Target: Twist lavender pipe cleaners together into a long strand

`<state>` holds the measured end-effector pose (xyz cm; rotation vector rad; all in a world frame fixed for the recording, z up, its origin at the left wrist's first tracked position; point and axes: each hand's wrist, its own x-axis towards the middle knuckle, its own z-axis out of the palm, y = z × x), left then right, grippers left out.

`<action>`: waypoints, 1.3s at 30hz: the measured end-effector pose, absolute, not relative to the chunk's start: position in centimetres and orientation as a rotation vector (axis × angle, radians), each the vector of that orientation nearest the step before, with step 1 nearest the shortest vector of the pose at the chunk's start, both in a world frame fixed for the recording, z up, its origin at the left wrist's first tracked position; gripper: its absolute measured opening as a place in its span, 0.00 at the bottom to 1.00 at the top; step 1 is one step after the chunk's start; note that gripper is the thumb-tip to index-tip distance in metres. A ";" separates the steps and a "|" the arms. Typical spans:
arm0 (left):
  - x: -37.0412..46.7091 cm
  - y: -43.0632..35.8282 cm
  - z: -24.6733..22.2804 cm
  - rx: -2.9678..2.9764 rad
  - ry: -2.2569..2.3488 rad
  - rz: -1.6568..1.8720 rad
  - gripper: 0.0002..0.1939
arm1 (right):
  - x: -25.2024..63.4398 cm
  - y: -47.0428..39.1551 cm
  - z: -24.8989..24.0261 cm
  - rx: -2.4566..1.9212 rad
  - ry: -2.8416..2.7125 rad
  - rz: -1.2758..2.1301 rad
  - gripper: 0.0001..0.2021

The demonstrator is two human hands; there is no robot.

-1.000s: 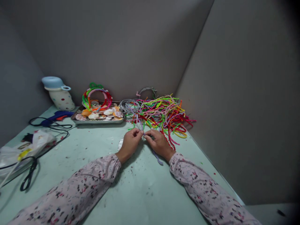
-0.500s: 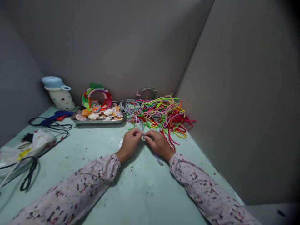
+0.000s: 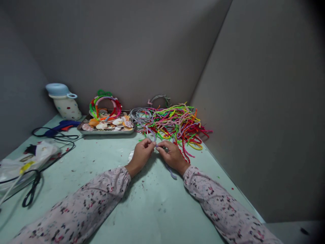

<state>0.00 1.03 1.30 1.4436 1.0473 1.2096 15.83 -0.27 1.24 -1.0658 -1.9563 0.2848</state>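
Note:
My left hand [image 3: 142,153] pinches a thin purple fuzzy stem [image 3: 171,173] between thumb and fingertips. Close beside it, my right hand [image 3: 172,155] is closed on the same stem, the fingertips of both hands nearly touching. One end of the stem hangs below my right hand, and a pale loop rises above my left. A heap of colourful fuzzy stems [image 3: 177,118] lies just beyond my hands. Partly hidden behind my left hand is a small white piece [image 3: 130,156].
A metal tray [image 3: 109,132] holds shells and a colourful ring [image 3: 119,106]. Grey wire coils [image 3: 141,115] lie beside it. On the left are a bottle [image 3: 66,105], a blue glue gun [image 3: 61,126], black cable [image 3: 72,146] and a plastic bag [image 3: 48,149]. Grey panels surround the table.
The fingertips of both hands have shifted very slightly on the purple stem, and its loop above them has moved a little. Everything else looks the same.

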 end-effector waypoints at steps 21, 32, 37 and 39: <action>0.1 0.2 1.8 1.503 1.004 1.260 0.14 | 15.8 -0.6 1.7 -1.061 -1.969 0.257 0.04; -0.1 0.5 1.7 1.397 0.905 1.224 0.16 | 15.9 -0.4 1.4 -1.061 -1.942 0.289 0.05; -0.1 0.5 1.9 1.360 0.897 1.248 0.16 | 15.9 -0.4 1.3 -1.044 -1.943 0.283 0.05; -0.1 0.5 2.0 1.358 0.903 1.245 0.16 | 15.9 -0.3 1.3 -1.035 -1.946 0.281 0.05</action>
